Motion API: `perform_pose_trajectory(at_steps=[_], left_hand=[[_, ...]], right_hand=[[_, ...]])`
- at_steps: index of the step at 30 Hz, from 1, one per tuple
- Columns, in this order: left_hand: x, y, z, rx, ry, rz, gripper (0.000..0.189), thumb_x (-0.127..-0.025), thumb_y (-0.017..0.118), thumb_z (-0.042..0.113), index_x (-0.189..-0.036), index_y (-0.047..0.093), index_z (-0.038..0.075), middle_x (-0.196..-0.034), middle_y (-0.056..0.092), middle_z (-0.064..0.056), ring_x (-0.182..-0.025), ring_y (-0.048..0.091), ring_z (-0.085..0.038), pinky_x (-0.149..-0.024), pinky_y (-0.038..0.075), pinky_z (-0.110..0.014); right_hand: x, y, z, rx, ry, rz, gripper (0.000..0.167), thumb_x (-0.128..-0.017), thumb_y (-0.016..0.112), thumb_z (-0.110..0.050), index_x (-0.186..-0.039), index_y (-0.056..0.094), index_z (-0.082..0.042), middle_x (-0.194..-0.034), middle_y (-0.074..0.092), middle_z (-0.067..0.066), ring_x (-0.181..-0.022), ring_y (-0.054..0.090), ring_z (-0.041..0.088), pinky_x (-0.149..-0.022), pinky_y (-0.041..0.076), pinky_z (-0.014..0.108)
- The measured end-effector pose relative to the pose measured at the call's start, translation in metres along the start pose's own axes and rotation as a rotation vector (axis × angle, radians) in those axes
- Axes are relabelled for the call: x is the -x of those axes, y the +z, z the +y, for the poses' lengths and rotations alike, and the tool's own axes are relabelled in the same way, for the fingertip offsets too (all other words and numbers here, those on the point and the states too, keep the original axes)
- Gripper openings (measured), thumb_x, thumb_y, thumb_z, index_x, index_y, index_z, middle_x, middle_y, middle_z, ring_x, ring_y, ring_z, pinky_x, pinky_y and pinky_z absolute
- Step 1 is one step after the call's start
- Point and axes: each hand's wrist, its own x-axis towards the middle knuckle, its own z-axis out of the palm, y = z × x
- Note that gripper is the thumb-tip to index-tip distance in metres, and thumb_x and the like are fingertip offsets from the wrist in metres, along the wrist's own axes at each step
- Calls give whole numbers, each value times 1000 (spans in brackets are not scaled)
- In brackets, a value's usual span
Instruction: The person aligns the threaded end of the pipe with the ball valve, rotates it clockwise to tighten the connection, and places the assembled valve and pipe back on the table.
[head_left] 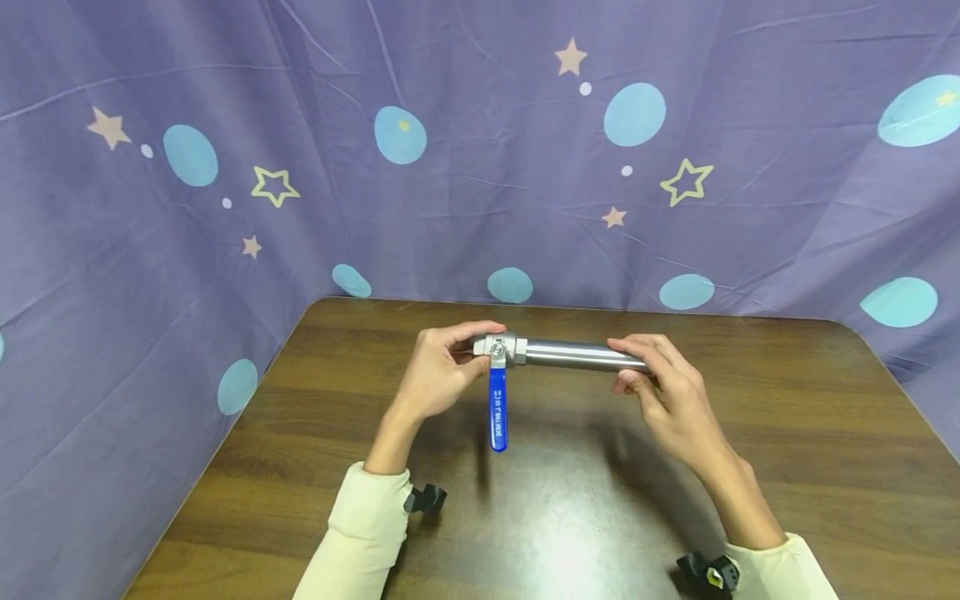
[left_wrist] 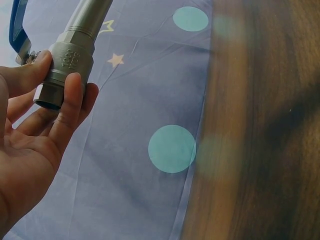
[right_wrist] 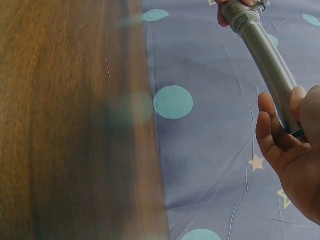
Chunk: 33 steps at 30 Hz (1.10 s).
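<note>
A metal ball valve with a blue lever handle is joined to a straight steel pipe. Both are held up over the table, the pipe running nearly level to the right. My left hand grips the valve body at its free end, thumb on the near side and fingers behind. In the left wrist view the open hex end of the valve shows between the fingers. My right hand pinches the pipe near its far right end between thumb and fingers. The lever points toward me, square to the pipe.
Below lies a brown wooden table with a bright reflection near its front. A purple curtain with stars and blue dots hangs behind the table and along its sides. Dark straps with small devices sit at both wrists.
</note>
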Motion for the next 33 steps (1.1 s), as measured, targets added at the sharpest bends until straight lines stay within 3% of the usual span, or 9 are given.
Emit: perform_pose_trajectory(at_steps=[8,14,17,25,33], left_hand=[[0,0,0,4,4,-5,45,-83,76,-15,-125,77,0,-114,80,-24,-88,77,-26,-78,66,-23],[0,1,-1,6,4,-3,45,-83,75,-15,-125,77,0,-114,80,-23,-86,76,-24,-75,65,-23],[0,1,0,8,4,-3,45,-83,74,-16,-125,77,-1,-113,80,-23,-86,76,-24,-75,65,-23],[1,0,0,3,0,-2,45,-83,74,-15,-125,77,0,-113,80,-23,-85,76,-25,-74,65,-23],[0,1,1,6,6,-3,44,-83,74,-15,-125,77,-1,-114,80,-23,-86,76,-26,-75,65,-23]], right_hand=[[1,-2,2,17,36,-24,44,-91,72,15,-133,70,3,-123,69,12,-83,73,3,-77,57,9],[1,-1,1,45,14,-29,51,-88,75,15,-136,70,-2,-128,69,13,-109,65,-5,-89,54,4],[0,0,1,52,-13,-33,55,-86,77,17,-136,70,-2,-132,67,13,-118,59,-3,-90,53,4],[0,0,-1,66,-2,-39,54,-85,77,19,-135,69,-1,-134,65,15,-119,58,-1,-91,52,3],[0,1,-1,79,-17,5,49,-84,77,19,-129,70,1,-126,65,16,-114,59,-2,-93,52,3]])
